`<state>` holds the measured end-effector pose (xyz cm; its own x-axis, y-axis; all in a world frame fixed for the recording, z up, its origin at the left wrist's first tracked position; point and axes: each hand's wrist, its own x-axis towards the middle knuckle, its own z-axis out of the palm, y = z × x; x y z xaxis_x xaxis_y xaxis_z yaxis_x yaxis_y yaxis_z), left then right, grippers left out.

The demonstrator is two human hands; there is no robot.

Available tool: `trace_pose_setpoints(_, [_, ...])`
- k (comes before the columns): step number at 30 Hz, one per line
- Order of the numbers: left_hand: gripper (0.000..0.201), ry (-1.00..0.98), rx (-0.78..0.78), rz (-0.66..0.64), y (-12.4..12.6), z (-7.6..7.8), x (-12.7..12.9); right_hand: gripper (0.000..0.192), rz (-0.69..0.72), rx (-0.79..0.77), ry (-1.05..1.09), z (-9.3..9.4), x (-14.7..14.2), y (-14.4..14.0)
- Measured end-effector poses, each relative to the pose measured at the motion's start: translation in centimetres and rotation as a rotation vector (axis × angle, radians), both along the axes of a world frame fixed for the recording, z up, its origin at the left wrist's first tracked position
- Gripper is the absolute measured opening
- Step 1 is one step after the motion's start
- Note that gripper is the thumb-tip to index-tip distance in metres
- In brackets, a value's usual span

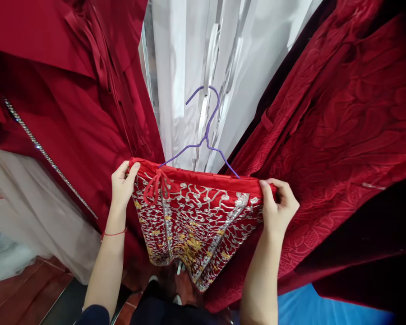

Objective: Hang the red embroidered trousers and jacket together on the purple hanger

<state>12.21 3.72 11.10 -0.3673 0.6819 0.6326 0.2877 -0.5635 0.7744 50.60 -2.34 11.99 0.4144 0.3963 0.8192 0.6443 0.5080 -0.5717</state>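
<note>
A red skirt [203, 216] with silver and gold embroidery hangs spread between my two hands. My left hand [123, 183] pinches the left end of its waistband, near a tied red ribbon [157, 186]. The right end of the waistband is gripped by my right hand [280, 203], thumb on the near side. A purple wire hanger [207, 131] rises out of the waistband. Its lower part is hidden inside the skirt, and its hook stands free at the top, in front of a white strip.
Dark red garments hang on the left [71, 99], one with a sparkling trim [43, 151]. Red patterned fabric [341, 122] hangs on the right. White panels [176, 67] stand behind. Below lie a blue cloth [325, 307] and a reddish tiled floor [16, 289].
</note>
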Motion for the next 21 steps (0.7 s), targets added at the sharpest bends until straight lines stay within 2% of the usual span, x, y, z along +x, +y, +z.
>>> trace_pose_setpoints(4, [0.035,0.086,0.017,0.027,-0.5,0.3,0.2,0.028,-0.125,0.061,-0.018,-0.3,-0.8,0.1])
trace_pose_setpoints(9, [0.034,0.172,0.009,0.007,-0.4,0.1,0.5,0.031,-0.178,0.002,-0.075,-0.3,-1.4,0.8])
trace_pose_setpoints(13, [0.028,0.245,0.03,0.133,-1.0,-1.0,0.0,0.036,-0.338,0.015,-0.036,0.0,-1.8,1.6])
trace_pose_setpoints(15, [0.028,0.276,0.023,0.177,-2.4,-2.0,-1.0,0.031,-0.448,0.133,-0.033,-0.2,-3.2,1.6])
trace_pose_setpoints(17, [0.031,0.282,-0.037,0.173,-5.1,-3.3,-2.7,0.023,-0.521,0.368,0.033,-1.0,-6.2,1.1])
trace_pose_setpoints(19, [0.027,0.275,-0.146,0.153,-8.7,-5.1,-4.9,0.026,-0.442,0.559,0.151,-2.9,-10.7,0.1])
trace_pose_setpoints(20, [0.025,0.274,-0.21,0.134,-10.7,-6.1,-6.0,0.03,-0.32,0.566,0.161,-4.1,-13.6,-0.7])
trace_pose_setpoints(21, [0.023,0.274,-0.278,0.1,-12.8,-7.2,-7.2,0.028,-0.106,0.444,0.122,-5.5,-16.7,-1.5])
